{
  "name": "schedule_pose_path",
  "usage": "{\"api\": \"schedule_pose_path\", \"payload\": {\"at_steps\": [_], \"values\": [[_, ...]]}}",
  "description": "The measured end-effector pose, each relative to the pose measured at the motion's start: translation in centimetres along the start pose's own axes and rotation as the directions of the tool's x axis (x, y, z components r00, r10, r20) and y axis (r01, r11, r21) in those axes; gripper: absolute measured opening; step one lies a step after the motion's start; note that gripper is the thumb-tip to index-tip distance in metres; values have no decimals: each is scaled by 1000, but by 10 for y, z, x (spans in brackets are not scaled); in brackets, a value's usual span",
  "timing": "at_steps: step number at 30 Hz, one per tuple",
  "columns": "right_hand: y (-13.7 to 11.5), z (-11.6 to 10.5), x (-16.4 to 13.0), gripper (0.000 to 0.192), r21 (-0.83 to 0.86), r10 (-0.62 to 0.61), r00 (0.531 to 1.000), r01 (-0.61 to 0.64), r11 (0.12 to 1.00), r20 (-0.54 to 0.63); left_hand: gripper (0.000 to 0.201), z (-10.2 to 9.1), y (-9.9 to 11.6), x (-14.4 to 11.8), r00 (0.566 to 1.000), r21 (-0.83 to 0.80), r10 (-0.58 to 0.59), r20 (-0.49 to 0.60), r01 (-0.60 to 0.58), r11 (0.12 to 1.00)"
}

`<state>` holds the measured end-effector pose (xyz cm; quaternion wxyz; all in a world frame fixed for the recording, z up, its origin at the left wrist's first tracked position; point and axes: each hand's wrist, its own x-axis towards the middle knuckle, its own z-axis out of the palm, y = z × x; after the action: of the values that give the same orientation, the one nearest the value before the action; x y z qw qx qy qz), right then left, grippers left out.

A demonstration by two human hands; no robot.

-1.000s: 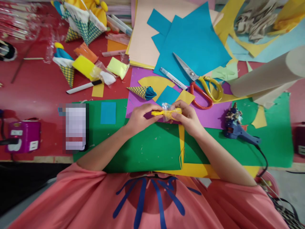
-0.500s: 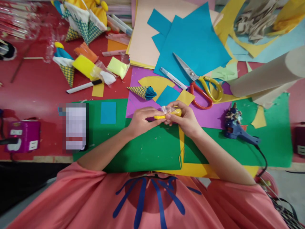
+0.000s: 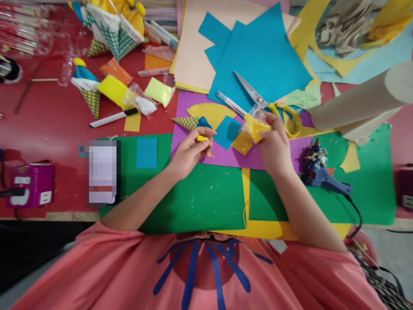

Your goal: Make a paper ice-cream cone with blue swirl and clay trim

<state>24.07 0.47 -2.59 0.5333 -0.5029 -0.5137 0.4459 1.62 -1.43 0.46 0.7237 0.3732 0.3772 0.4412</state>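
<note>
Hands have separated: the left hand point(image 3: 190, 151) now pinches a small torn-off yellow clay piece point(image 3: 202, 138); the right hand point(image 3: 274, 144) grips the bagged yellow clay lump point(image 3: 254, 125), lifted toward the scissors point(image 3: 267, 105).

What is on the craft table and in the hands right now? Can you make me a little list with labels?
left hand: pinches a small yellow clay piece
right hand: holds a yellow clay lump in clear wrap
under the hands: purple paper on green paper
beside right hand: scissors, white pen
far right: blue glue gun
near left hand: paper cone
</note>
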Motion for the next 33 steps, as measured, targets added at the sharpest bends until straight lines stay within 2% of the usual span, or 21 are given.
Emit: {"api": "schedule_pose_path", "payload": {"at_steps": [4,7,9,11,14,16,19,21,23,28,33], "values": [[3,5,-9,61,-175,-120,977,151,973,176,34,2,1,1,997,-33,-26,67,28,999],[-3,7,-12,70,-267,-146,937,236,934,317,38,3,-1,0,996,31,-42,80,40,999],[-10,8,-14,71,-356,-164,929,285,890,331,39,4,-2,-1,991,54,-80,109,74,996],[-18,9,-17,61,-460,-223,936,330,824,273,38,4,-3,-3,984,54,-111,140,104,993],[-29,13,-24,35,-518,-384,907,417,747,176,34,4,-4,-6,974,82,-141,175,128,988],[-33,17,-30,15,-498,-448,879,466,731,165,35,4,-6,-8,969,124,-165,186,143,982],[-33,24,-36,8,-428,-502,838,542,724,213,39,3,-7,-8,974,131,-127,186,104,986],[-32,27,-39,5,-385,-488,837,547,743,248,45,3,-6,-7,982,89,-77,173,62,994],[-32,29,-41,3,-348,-433,857,510,786,279,51,5,-4,-6,987,53,-67,148,60,997],[-31,33,-46,15,-271,-278,894,381,884,351,51,10,-1,-5,977,-36,-162,142,169,985],[-27,33,-49,19,-275,-129,957,201,940,259,33,9,-8,-4,978,-51,-174,118,181,982]]}}
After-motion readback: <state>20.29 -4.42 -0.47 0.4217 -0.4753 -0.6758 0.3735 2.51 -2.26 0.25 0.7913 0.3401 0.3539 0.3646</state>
